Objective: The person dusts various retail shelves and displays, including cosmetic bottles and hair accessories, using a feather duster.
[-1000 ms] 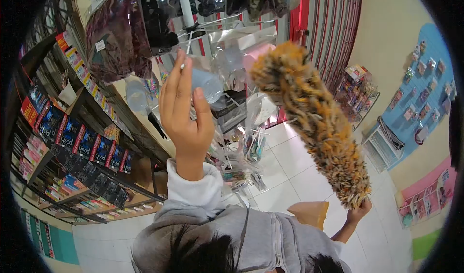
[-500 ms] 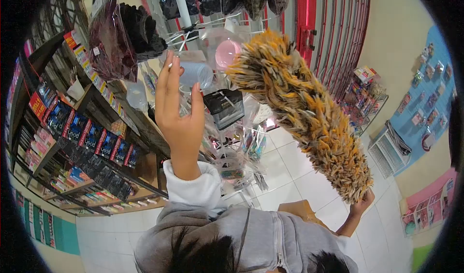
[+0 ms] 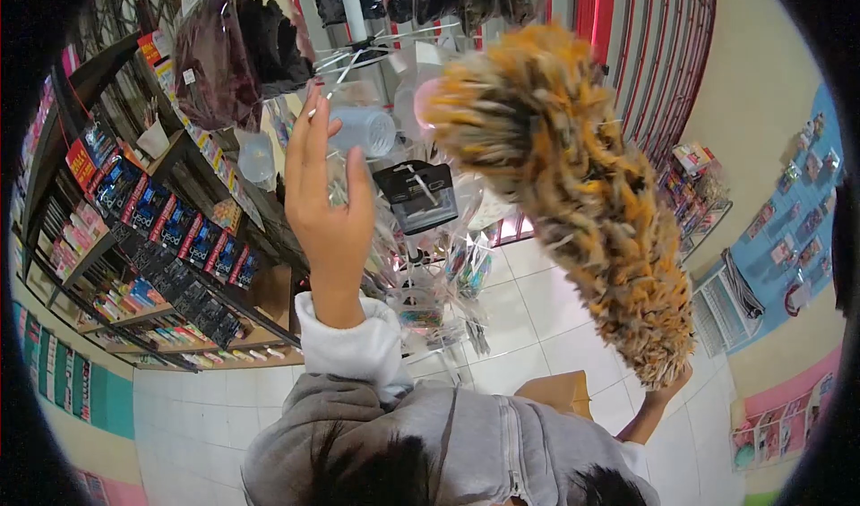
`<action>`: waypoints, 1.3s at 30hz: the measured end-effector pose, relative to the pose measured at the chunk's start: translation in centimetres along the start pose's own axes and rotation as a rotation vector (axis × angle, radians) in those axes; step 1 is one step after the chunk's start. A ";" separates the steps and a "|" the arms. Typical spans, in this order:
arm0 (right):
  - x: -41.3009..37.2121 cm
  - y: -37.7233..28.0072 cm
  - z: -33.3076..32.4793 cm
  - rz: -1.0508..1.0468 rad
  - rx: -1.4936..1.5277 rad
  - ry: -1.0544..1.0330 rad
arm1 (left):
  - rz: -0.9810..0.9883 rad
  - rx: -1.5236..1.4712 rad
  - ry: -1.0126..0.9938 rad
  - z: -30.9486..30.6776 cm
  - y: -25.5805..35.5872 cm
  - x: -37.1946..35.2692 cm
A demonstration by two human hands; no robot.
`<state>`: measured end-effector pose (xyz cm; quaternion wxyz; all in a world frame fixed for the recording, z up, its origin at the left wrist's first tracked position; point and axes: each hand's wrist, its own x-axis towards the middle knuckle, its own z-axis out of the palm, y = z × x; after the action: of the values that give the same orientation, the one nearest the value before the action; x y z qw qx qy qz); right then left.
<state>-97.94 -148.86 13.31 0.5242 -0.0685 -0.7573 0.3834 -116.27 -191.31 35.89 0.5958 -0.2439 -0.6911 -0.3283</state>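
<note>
A feather duster [image 3: 582, 210] with brown, orange and grey feathers rises diagonally from my right hand [image 3: 670, 388], which is closed round its lower end; the handle is hidden. Its bushy top is beside the hanging goods of a wire display rack [image 3: 363, 49]. My left hand [image 3: 331, 192] is raised at that rack with fingers stretched out, and a white rod tip shows against them. Close to these fingers hang a clear bluish plastic container [image 3: 363, 132] and a black-topped packet [image 3: 417, 197]. A pink round item [image 3: 427, 103] is partly covered by the duster.
On the left stand shelves [image 3: 81, 264] with rows of packets and tubes. Bagged dark hair-like pieces [image 3: 215, 67] hang above my left hand. A brown cardboard piece [image 3: 555, 392] is near my right arm. Behind the rack is a red and grey folding gate [image 3: 667, 58].
The duster's top has swung up and nearer to the camera, covering more of the pink item. My left hand stays by the rod while the view shifts slightly.
</note>
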 end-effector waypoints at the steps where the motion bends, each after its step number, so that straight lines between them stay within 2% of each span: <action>1: -0.2 1.1 1.0 -0.045 0.055 0.047 | 0.023 0.008 -0.002 0.0 0.1 0.1; 3: 0.2 2.4 0.8 -0.151 -0.004 -0.007 | 0.064 0.015 -0.006 -0.1 0.2 0.2; 4: 0.9 2.1 1.1 -0.212 -0.107 -0.112 | 0.049 0.011 -0.012 -0.1 0.3 0.0; 5: 1.4 1.7 2.0 -0.164 -0.095 -0.145 | 0.038 0.011 -0.016 -0.2 0.2 -0.1; 8: 3.0 -0.7 2.6 -0.190 -0.231 -0.260 | 0.006 0.014 -0.015 -0.2 0.6 -0.2; 12: 3.5 1.8 2.3 -0.168 -0.214 -0.193 | -0.027 0.005 -0.028 -0.2 1.0 -0.5; 16: 5.1 2.4 3.4 -0.129 0.040 -0.123 | -0.105 -0.023 -0.072 -0.4 2.8 -0.7; 17: 5.4 2.7 3.3 -0.139 -0.013 -0.208 | -0.088 -0.026 -0.062 -0.3 3.1 -0.9; 20: 5.8 2.9 5.0 -0.083 0.115 -0.292 | -0.033 0.026 -0.050 -0.5 3.6 -1.2; 21: 6.1 2.7 5.0 -0.093 0.048 -0.357 | -0.024 0.075 -0.067 -0.7 3.9 -1.4; 24: 6.1 3.5 5.7 -0.110 0.054 -0.396 | -0.029 0.136 -0.078 -0.8 5.1 -1.4; 29: 6.4 4.9 4.1 -0.085 0.048 -0.379 | 0.037 0.220 0.006 -1.1 6.1 -2.1; 35: 5.3 9.3 0.1 0.071 0.071 -0.343 | 0.158 0.336 -0.156 1.2 6.9 -1.5; 39: 4.9 9.5 -2.0 0.055 0.108 -0.243 | 0.108 0.412 -0.279 2.8 6.9 -1.8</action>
<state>-101.25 -138.78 11.03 0.4209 -0.0141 -0.7912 0.4434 -112.81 -184.57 35.04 0.5488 -0.1969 -0.8048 -0.1113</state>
